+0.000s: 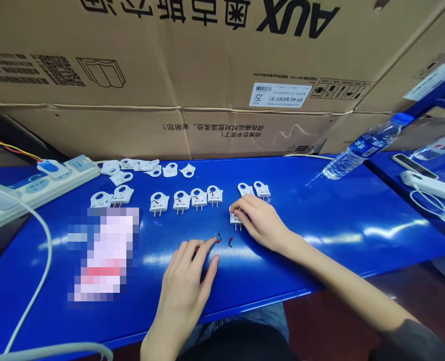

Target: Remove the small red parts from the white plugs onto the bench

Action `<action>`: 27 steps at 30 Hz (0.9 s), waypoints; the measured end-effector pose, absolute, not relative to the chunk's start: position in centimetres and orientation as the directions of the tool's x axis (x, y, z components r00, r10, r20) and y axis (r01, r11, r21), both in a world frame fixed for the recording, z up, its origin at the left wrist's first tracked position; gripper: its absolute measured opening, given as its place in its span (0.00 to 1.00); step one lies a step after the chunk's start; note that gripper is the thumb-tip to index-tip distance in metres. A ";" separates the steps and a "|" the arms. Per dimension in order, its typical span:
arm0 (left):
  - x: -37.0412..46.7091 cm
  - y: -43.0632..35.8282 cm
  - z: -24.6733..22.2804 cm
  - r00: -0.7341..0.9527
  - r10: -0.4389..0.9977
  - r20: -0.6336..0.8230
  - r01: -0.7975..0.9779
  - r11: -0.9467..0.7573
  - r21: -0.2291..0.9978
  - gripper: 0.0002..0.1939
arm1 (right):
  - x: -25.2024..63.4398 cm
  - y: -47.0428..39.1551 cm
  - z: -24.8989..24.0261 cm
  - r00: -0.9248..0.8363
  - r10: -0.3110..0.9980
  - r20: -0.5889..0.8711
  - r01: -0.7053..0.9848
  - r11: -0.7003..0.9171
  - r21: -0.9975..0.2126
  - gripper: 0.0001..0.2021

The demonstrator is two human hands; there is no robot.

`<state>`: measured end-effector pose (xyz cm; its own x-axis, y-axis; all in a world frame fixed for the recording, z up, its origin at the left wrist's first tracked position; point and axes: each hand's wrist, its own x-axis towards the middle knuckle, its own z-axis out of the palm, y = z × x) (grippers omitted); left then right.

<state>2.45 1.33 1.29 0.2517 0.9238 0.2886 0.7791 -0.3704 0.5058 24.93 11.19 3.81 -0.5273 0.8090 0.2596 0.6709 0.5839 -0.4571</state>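
A white plug piece [236,218] is pinched by the right hand [262,220]; small red components [224,239] lie at one o'clock of the open, nearer left hand [186,281].

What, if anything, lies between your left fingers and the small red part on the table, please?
Nothing visible does. The left hand rests on the blue table, its index fingertip right beside the red part, with only bare surface around.

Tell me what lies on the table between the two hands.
Head view: two small red-and-dark components lie on the blue table between the left hand and right hand.
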 end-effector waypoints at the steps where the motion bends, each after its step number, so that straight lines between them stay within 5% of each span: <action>1: 2.4 1.3 1.3 0.254 0.923 0.290 0.781 -0.372 0.501 0.17 | 24.9 11.1 3.9 -0.534 0.799 0.276 0.648 0.596 -0.474 0.09; 9: 2.5 1.4 1.2 0.259 0.917 0.304 0.795 -0.382 0.472 0.16 | 24.5 10.5 4.1 -0.714 0.628 0.310 0.457 0.754 -0.473 0.09; 27: 2.5 1.4 1.2 0.266 0.917 0.296 0.788 -0.384 0.481 0.17 | 26.5 12.3 4.3 -0.635 0.744 0.210 0.676 0.666 -0.316 0.11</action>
<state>2.51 1.36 1.23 0.2659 0.9175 0.2958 0.7883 -0.3836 0.4810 26.47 12.31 4.34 -0.6350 0.7435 0.2097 0.6757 0.6661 -0.3157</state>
